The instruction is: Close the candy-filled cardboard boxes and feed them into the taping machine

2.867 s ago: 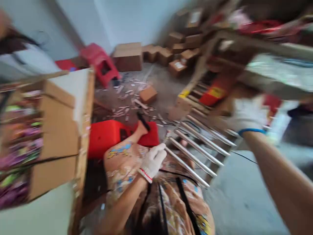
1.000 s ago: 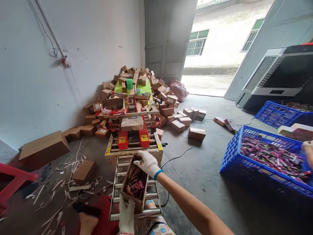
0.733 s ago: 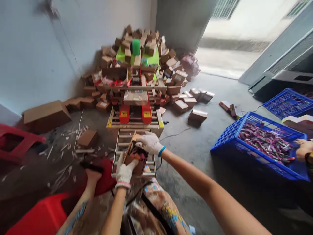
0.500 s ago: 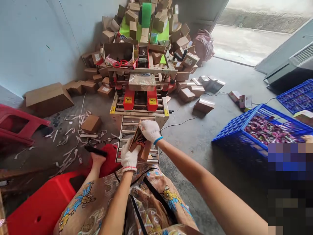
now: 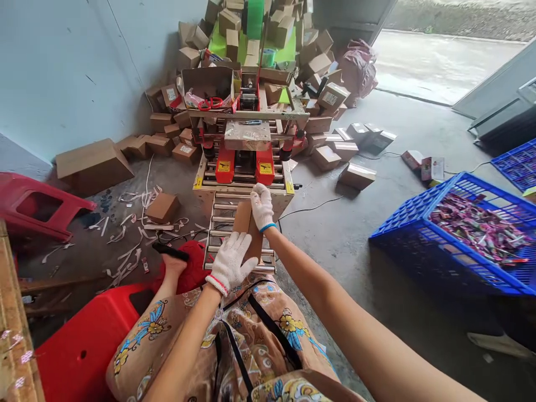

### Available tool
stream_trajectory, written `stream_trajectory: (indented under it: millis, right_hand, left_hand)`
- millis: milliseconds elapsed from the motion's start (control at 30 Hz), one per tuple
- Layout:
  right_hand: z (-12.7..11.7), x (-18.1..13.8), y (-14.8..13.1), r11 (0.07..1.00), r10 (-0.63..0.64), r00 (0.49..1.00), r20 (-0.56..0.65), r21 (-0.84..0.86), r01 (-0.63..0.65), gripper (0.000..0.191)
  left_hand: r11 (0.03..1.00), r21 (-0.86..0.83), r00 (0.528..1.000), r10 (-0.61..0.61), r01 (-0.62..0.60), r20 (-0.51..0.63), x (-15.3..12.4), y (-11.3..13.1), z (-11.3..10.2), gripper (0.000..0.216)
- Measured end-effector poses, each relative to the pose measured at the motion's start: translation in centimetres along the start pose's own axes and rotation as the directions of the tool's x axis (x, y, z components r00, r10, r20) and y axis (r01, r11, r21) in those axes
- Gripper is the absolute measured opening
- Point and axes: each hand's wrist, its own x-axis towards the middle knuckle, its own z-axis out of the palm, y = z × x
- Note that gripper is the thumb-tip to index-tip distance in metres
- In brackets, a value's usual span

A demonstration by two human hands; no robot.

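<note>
A small brown cardboard box [image 5: 254,244] rests on the short roller conveyor [image 5: 218,219] in front of my lap, its top flaps folded down. My left hand [image 5: 231,261], in a white knit glove with a red-trimmed cuff, lies on the near left part of the box with its fingers stretched out. At the far right end, my right hand [image 5: 262,207], gloved in white with a blue cuff, has its fingers bent over the box's edge. What was inside the box is hidden.
Beyond the rollers stands a red carton-sealing machine [image 5: 247,159], with many boxes [image 5: 322,67] piled behind it. A blue crate [image 5: 412,218] of small wrapped packets stands at right. Red stools [image 5: 79,335] and paper strips [image 5: 129,257] are at left.
The box was open with dark and reddish contents showing; its flaps now cover them. My left hand has flattened onto it, and my right hand has moved to its far end.
</note>
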Motion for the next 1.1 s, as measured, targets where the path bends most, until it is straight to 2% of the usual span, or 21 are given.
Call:
stream_trajectory:
  millis: [100,200,267,333,400,433,500,533,600,700,767,800,867,933,1000,1100]
  right_hand:
    - [0.0,-3.3,0.0,0.999,0.014,0.999,-0.029,0.038,-0.013,0.051]
    - [-0.3,-9.2,0.6,0.993,-0.093,0.99,0.111,-0.056,0.099,0.058]
    - [-1.0,-12.8,1.4,0.945,-0.218,0.929,0.298,-0.174,0.277,0.069]
    - [-1.8,-14.5,2.2,0.858,-0.303,0.832,0.465,-0.247,0.451,0.087]
    - [-2.3,-13.7,2.9,0.775,-0.358,0.731,0.58,-0.251,0.579,0.097]
    - [-2.4,-12.4,3.3,0.743,-0.377,0.69,0.617,-0.244,0.623,0.095]
    - [-2.1,-8.2,3.8,0.698,-0.392,0.645,0.657,-0.245,0.673,0.088]
    - [-1.8,-5.5,4.0,0.684,-0.387,0.644,0.66,-0.263,0.68,0.087]
    - [-1.0,0.7,4.1,0.673,-0.346,0.681,0.645,-0.335,0.66,0.086]
    - [0.5,8.8,2.9,0.671,-0.213,0.799,0.562,-0.511,0.538,0.079]
    - [2.5,10.7,1.3,0.656,-0.174,0.868,0.466,-0.603,0.455,0.073]
    - [4.0,10.1,0.4,0.655,-0.199,0.881,0.429,-0.611,0.445,0.071]
    - [7.9,6.0,-1.3,0.678,-0.306,0.851,0.428,-0.529,0.51,0.069]
    - [12.3,-1.6,-2.9,0.715,-0.403,0.75,0.524,-0.331,0.616,0.065]
    - [15.5,-11.3,-5.0,0.747,-0.469,0.595,0.652,-0.066,0.661,0.06]
    - [17.1,-26.0,-11.0,0.775,-0.546,0.333,0.769,0.312,0.549,0.057]
  left_hand:
    - [0.982,-0.143,0.992,-0.124,0.121,-0.008,0.5,0.9,-0.8,0.07]
    - [0.89,-0.412,0.967,-0.246,0.197,-0.069,1.3,1.4,-1.1,0.072]
    - [0.767,-0.59,0.927,-0.366,0.252,-0.08,1.6,1.6,-1.2,0.073]
    - [0.636,-0.708,0.868,-0.493,0.307,-0.067,1.3,1.8,-1.2,0.075]
    - [0.511,-0.794,0.806,-0.59,0.329,-0.047,0.3,2.0,-1.0,0.079]
    - [0.436,-0.838,0.771,-0.636,0.329,-0.029,-0.6,2.2,-0.7,0.081]
    - [0.248,-0.917,0.689,-0.724,0.312,0.039,-3.2,2.5,0.0,0.085]
    - [0.151,-0.943,0.639,-0.765,0.298,0.079,-4.8,2.6,0.4,0.088]
    - [0.018,-0.957,0.52,-0.842,0.291,0.143,-8.6,2.6,0.7,0.09]
    - [-0.047,-0.944,0.325,-0.932,0.326,0.158,-15.5,2.0,-0.3,0.074]
    - [-0.049,-0.942,0.178,-0.977,0.331,0.114,-20.4,2.1,-2.0,0.063]
    - [-0.046,-0.947,0.093,-0.993,0.318,0.079,-22.9,2.5,-2.9,0.061]
    - [-0.024,-0.961,-0.099,-0.995,0.277,-0.004,-27.4,4.1,-4.7,0.062]
    - [0.026,-0.968,-0.288,-0.952,0.249,-0.099,-31.2,6.1,-6.0,0.064]
    - [0.08,-0.967,-0.464,-0.866,0.242,-0.188,-34.4,7.8,-6.6,0.065]
    - [0.111,-0.969,-0.729,-0.641,0.22,-0.239,-39.2,9.8,-6.7,0.062]
